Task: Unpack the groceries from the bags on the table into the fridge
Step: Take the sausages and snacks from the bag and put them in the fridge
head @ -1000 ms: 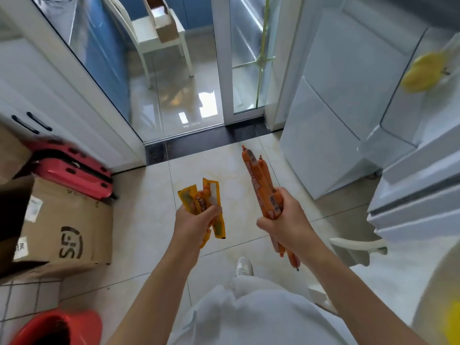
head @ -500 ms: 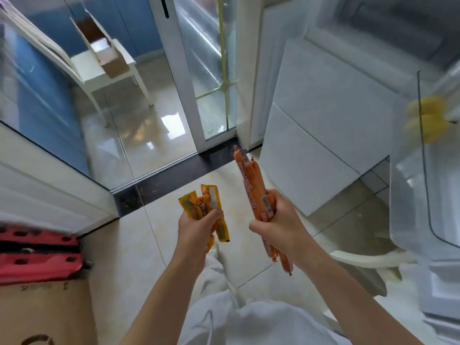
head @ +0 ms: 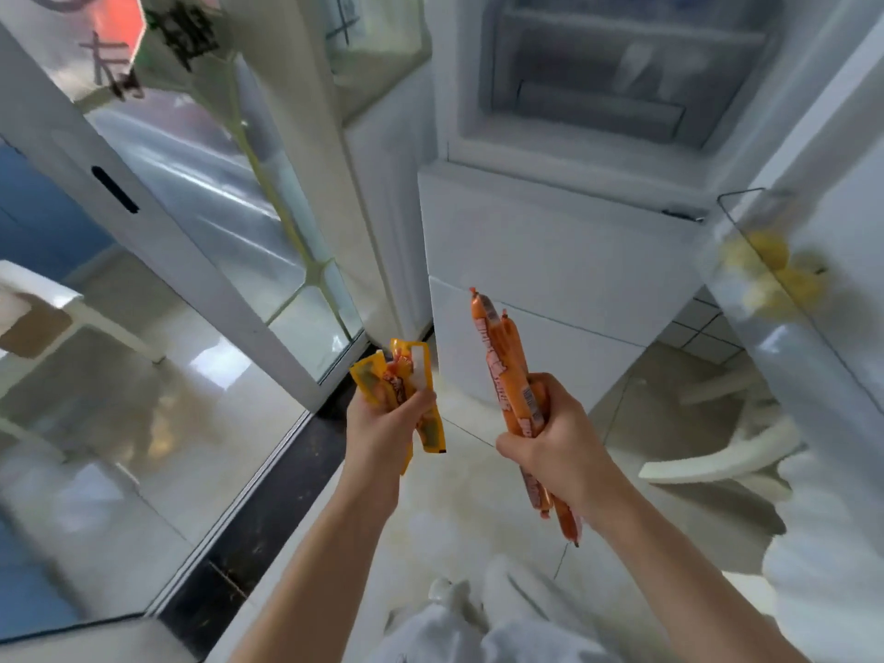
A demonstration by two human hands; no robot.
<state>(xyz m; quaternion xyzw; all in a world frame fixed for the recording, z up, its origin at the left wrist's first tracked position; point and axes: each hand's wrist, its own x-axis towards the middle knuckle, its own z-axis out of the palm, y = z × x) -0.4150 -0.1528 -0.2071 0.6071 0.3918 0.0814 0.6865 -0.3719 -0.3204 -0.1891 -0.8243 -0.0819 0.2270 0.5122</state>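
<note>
Orange sausages: a bundle of long orange plastic-cased sausage sticks [head: 507, 375] stands nearly upright in the right hand [head: 555, 437], ends poking out above and below the fist, carried clear of the body on the way to the fridge.
Right grip: fingers and thumb are wrapped tight round the middle of the bundle, likely so the slippery sticks stay together as one load.
Yellow packets: a few flat yellow-and-orange foil snack packets [head: 406, 390] fan out of the left hand [head: 382, 423], tops up and tails hanging below the palm.
Left grip: clamped on the packets at about mid-length, a bunching hold that keeps several thin items in one hand.
Fridge: the tall white fridge [head: 550, 241] stands straight ahead with its upper compartment open, frosted drawers [head: 612, 79] visible inside and the lower drawer fronts closed; both hands are held in front of it, well below the opening.
Door shelf: at right, the open door's clear plastic door bin [head: 765, 260] holds blurred yellow fruit [head: 770, 275], apparently already stored.
Surroundings: a white-framed glass sliding door [head: 201, 260] runs along the left over glossy pale floor tiles [head: 478, 495]; the bags and worktop are out of view.
Stage: by appearances, goods are in hand and arriving at the fridge, nothing from this load yet shelved.
</note>
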